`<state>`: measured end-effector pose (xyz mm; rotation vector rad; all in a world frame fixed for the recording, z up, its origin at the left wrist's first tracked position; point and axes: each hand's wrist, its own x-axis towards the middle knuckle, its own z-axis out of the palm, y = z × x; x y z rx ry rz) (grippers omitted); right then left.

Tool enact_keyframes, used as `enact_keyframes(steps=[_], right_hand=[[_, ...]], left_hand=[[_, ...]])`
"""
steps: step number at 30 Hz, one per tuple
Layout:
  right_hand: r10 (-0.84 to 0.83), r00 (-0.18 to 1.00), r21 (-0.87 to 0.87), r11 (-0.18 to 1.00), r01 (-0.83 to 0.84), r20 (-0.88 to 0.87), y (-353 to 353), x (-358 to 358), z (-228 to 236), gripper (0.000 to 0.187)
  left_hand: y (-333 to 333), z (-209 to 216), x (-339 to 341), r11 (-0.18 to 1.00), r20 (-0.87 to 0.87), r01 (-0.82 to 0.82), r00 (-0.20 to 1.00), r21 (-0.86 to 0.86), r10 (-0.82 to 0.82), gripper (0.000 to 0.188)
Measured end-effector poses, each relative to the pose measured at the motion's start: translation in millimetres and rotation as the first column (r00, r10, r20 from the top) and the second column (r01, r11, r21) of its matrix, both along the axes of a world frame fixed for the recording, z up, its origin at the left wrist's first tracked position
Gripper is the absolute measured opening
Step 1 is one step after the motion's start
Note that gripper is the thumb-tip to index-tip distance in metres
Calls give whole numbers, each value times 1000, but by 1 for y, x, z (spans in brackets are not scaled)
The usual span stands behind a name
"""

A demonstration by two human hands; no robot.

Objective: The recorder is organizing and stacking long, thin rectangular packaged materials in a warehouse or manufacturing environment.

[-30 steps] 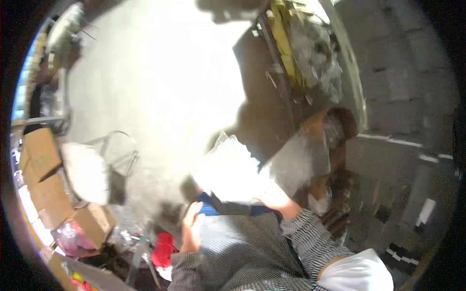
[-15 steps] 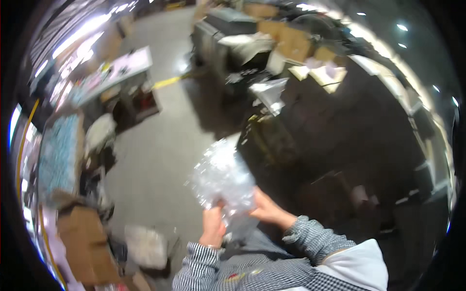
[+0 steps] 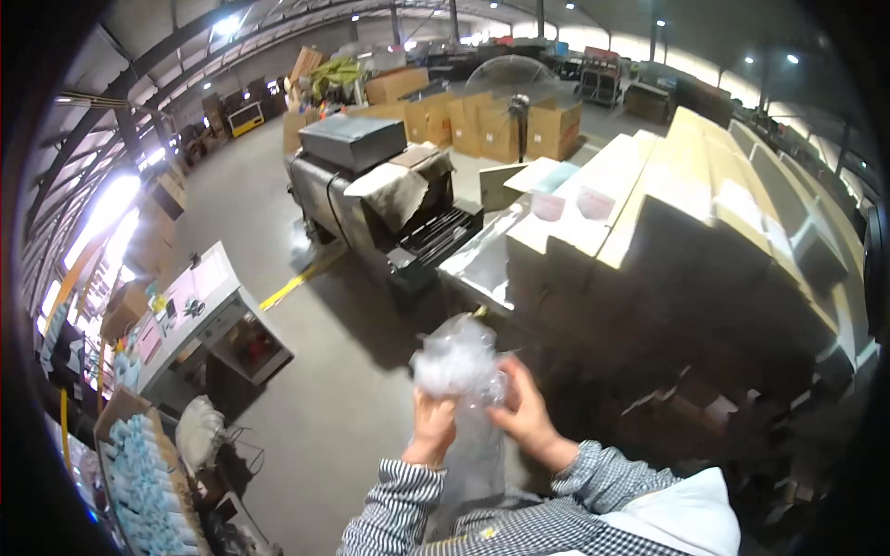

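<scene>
Clear crumpled plastic bag (image 3: 461,371) held up in front of you, upright.

Bag is transparent, thin film, bunched and puffed at the top, hanging long and flatter below toward your chest. Your left hand (image 3: 432,428) grips its left side, your right hand (image 3: 525,412) pinches the right side, both just under the puffed top. It touches nothing else.

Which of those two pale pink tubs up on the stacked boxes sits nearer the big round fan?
The left pink tub, resting beside the light blue sheet; the other pink tub stands farther right, away from the fan.
</scene>
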<state>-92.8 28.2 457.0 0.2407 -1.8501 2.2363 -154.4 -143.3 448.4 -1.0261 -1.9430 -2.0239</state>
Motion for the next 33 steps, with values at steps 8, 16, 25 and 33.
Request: enact_keyframes(steps=[8,16,25,33], right_hand=[[-473,781,180,797,577,-408,-44,-132,65,30],[-485,848,-38,872,489,-214,-107,-198,41,50],[-642,761,446,656,609,-95,-118,-205,80,11],[-863,160,814,-367,451,-479,82,-210,129,71]], left_hand=[[16,65,-77,917,630,-40,738,398,-241,58],[-43,28,-219,795,653,83,522,601,-549,50],[-37,23,-290,883,569,391,677,260,-467,35],[-21,6,-291,861,653,462,589,211,-476,27]])
